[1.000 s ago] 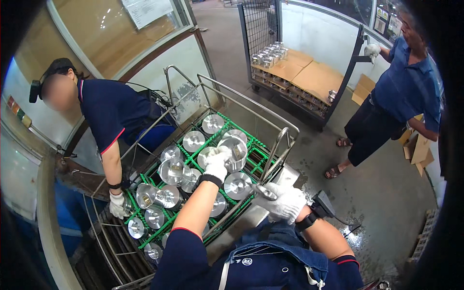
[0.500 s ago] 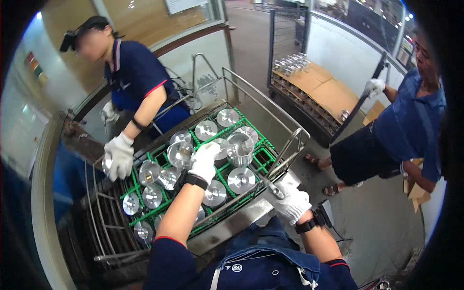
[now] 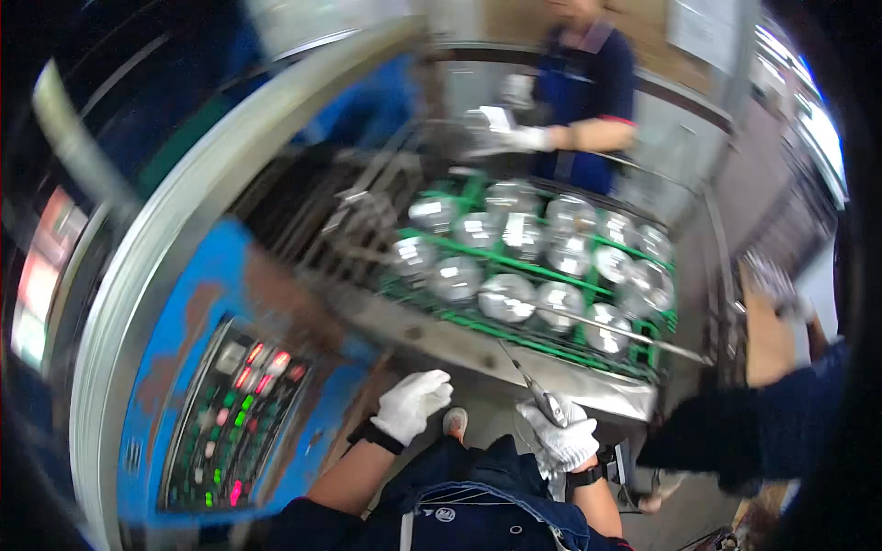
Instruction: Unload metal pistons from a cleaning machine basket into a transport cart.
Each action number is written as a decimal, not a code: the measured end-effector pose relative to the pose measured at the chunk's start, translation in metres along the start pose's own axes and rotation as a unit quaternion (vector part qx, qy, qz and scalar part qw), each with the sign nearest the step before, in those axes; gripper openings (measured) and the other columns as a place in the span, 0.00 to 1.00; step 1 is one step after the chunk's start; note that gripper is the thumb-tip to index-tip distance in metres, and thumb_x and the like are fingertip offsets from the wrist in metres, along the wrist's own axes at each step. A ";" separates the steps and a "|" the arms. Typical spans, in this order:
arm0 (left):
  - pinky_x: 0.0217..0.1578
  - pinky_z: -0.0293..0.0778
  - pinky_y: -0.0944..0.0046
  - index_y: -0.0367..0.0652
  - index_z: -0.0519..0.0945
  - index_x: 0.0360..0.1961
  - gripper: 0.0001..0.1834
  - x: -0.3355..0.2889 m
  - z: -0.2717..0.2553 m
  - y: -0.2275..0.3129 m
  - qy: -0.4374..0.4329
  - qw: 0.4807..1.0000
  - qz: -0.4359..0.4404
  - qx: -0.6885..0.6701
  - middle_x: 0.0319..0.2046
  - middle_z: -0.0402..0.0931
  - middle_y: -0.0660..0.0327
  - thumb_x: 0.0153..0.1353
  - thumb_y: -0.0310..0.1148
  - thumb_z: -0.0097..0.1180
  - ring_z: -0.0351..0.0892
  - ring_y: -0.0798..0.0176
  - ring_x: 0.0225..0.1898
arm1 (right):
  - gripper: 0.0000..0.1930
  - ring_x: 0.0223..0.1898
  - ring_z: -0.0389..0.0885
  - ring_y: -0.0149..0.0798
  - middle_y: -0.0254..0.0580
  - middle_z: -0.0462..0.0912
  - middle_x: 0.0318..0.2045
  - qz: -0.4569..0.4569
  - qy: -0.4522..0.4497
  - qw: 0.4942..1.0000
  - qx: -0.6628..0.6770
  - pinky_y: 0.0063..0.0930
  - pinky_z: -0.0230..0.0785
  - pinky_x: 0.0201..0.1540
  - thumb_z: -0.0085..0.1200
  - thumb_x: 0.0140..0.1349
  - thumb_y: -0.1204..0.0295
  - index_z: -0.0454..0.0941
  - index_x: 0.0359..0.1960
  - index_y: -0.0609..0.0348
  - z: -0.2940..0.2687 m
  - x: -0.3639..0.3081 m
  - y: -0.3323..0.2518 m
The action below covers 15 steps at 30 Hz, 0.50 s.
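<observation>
Now that the left hand point(image 3: 413, 407) has come away from the round metal parts point(image 3: 507, 297) — loosely half-open, nothing visible in it — neither hand touches them. They sit in a green rack point(image 3: 473, 321) beyond; the right hand point(image 3: 564, 437) grips a grey, thin-nosed tool point(image 3: 548, 404).

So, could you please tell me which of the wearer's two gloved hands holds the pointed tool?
The right hand grips the pointed tool; the left hand shows nothing in it.
</observation>
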State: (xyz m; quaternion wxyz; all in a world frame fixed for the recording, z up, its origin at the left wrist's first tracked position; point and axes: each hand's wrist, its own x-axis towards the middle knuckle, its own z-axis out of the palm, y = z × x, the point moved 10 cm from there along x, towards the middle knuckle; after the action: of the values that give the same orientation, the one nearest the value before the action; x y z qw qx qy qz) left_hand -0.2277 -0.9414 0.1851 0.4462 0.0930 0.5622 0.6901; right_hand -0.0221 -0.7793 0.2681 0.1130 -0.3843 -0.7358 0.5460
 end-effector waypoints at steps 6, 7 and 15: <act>0.47 0.77 0.56 0.38 0.75 0.51 0.19 -0.138 -0.172 0.020 0.282 0.915 0.027 -0.289 0.39 0.80 0.57 0.59 0.33 0.57 0.80 0.57 0.44 | 0.18 0.34 0.84 0.41 0.48 0.84 0.31 -0.171 -0.262 0.941 -0.132 0.30 0.76 0.38 0.66 0.53 0.63 0.80 0.41 0.60 0.161 -0.039 -0.102; 0.45 0.77 0.58 0.40 0.75 0.50 0.18 -0.163 -0.195 0.033 0.318 0.904 0.039 -0.284 0.38 0.80 0.58 0.59 0.33 0.58 0.80 0.58 0.42 | 0.16 0.36 0.84 0.45 0.48 0.84 0.33 -0.186 -0.320 0.923 -0.105 0.32 0.76 0.40 0.67 0.51 0.66 0.81 0.40 0.58 0.192 -0.043 -0.110; 0.39 0.72 0.57 0.51 0.74 0.49 0.28 -0.353 -0.367 0.028 0.468 0.810 0.122 -0.331 0.33 0.72 0.63 0.54 0.57 0.61 0.72 0.61 0.32 | 0.10 0.37 0.82 0.47 0.42 0.82 0.33 -0.594 -0.407 0.684 -0.119 0.38 0.76 0.39 0.62 0.47 0.72 0.82 0.33 0.52 0.413 -0.139 -0.279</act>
State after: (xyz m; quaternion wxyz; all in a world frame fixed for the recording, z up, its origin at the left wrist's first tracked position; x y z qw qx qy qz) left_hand -0.2673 -1.4492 0.2121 0.0445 -0.3272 0.4242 0.8432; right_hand -0.2929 -1.2009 0.3955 0.0562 0.3829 -0.8423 0.3753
